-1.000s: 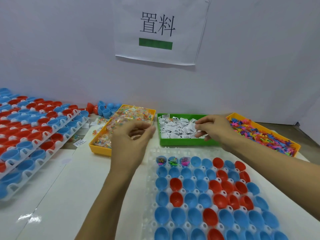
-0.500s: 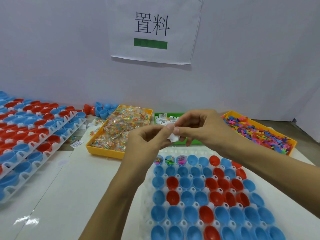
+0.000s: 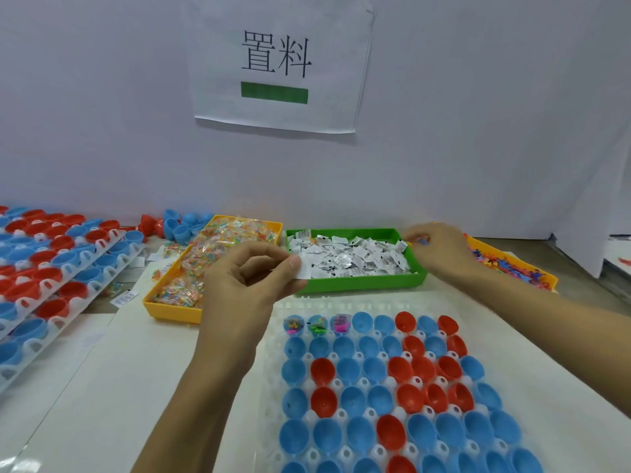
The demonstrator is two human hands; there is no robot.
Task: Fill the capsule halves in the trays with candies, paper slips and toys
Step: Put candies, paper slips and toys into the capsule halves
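left fingers pinch a paper slip above the green bin; right hand reaches the toys, its grip unclear. risk: the slip slides loose before reaching an unfilled capsule half in the tray.

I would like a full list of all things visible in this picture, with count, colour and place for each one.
white plastic capsule tray: one, near centre, holding blue and red capsule halves; three halves in the far row already filled
filled blue capsule halves: three, far-left corner of that tray
yellow tray of wrapped candies: one, left of the green tray
green tray of paper slips: one, centre back
orange tray of coloured toys: one, far right
stacked trays of capsule halves: several, left side
loose capsule halves: several, blue and red, by the wall
white paper sign: one, on the wall
left hand: pinches a white paper slip
right hand: over the toy tray's near end, pinching something small
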